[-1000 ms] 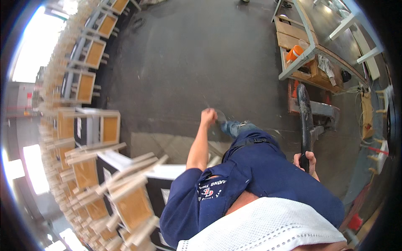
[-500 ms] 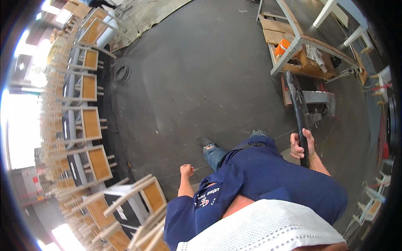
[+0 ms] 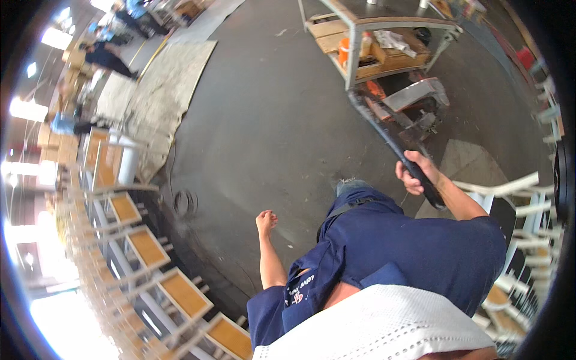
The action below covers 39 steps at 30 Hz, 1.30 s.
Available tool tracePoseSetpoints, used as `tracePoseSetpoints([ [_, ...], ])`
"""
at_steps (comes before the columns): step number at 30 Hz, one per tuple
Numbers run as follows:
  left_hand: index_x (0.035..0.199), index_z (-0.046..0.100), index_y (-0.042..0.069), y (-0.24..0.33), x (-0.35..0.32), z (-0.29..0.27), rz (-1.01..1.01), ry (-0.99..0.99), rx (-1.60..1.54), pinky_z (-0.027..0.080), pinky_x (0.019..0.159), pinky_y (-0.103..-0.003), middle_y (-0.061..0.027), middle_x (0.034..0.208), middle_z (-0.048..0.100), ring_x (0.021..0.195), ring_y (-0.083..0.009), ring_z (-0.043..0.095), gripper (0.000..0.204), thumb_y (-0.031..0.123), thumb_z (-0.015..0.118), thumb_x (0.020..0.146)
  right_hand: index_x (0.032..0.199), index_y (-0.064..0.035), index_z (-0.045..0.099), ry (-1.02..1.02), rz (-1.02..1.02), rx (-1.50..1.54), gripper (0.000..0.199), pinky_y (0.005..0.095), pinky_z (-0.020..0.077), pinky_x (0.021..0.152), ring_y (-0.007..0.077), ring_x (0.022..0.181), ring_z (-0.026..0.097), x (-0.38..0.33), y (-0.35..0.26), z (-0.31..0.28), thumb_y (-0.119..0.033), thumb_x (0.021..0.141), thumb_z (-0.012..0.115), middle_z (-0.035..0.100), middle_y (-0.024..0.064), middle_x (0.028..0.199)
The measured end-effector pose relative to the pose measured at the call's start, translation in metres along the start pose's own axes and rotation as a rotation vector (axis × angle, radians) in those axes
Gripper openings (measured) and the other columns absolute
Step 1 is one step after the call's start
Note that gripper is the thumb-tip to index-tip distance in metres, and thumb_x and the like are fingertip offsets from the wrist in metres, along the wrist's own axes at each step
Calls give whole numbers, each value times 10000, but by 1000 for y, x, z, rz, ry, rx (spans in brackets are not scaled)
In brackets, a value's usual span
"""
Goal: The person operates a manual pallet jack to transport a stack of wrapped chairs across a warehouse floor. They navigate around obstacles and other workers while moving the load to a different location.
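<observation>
My right hand is wrapped round a long black handle, out in front and to my right. The handle slants away to the low orange-and-grey frame of what looks like a pallet jack. Just beyond stands a grey metal cart with a wooden lower shelf. On that shelf are an orange container, a wooden box and a pale cloth. My left hand hangs in the air over the dark floor, fingers curled in, with nothing visible in it.
Pale wooden chair frames with tan panels line the left side. More pale frames stand close on my right. A coil of black cable lies by the left row. Far left, several people stand near a pale floor sheet.
My view has turned rightward, so the cart and handle appear further left and the chair row has shifted. My right hand keeps its grip on the handle. People now show at far left.
</observation>
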<state>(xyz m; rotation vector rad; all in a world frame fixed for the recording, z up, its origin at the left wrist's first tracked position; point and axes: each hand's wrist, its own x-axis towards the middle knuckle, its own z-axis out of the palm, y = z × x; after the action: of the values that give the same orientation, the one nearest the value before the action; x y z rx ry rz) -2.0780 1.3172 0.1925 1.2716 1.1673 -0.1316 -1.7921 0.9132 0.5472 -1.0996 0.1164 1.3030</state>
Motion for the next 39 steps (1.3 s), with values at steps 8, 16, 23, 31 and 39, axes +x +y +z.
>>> tracePoseSetpoints([
  [8,973,630,42,119,-14,-21,-25,-347,251,492,526,-281,-53,707,641,635,-157,648,213,185,516,865,803,12,550,31,-44,66,525,261,382,309,118,307,428,4,-24,145,-487,909,430,443,21,445],
  [16,988,632,5,212,-3,-24,272,-582,352,473,537,-248,-59,715,643,637,-124,629,227,179,544,872,786,-8,550,80,-160,-51,492,244,381,321,103,310,429,24,-12,209,-474,897,438,445,3,447],
  [23,1230,501,-37,309,-49,-87,729,-747,229,484,810,-284,-102,1079,617,931,-177,604,431,106,627,843,765,-19,533,210,-129,-98,501,227,389,336,92,352,452,75,56,327,-516,825,515,468,7,496],
  [31,1193,481,-25,400,-108,-108,1209,-690,-460,501,790,-307,-125,1084,579,837,-169,588,387,70,617,844,781,-27,538,210,-249,-52,469,215,417,335,79,365,475,78,110,473,-489,860,533,521,29,562],
  [39,796,540,-31,306,-220,-267,1336,-397,-338,523,712,-335,-75,651,560,636,-153,568,121,75,569,846,804,19,561,184,-74,-293,453,239,408,318,113,346,483,-5,224,590,-407,914,453,533,69,552],
])
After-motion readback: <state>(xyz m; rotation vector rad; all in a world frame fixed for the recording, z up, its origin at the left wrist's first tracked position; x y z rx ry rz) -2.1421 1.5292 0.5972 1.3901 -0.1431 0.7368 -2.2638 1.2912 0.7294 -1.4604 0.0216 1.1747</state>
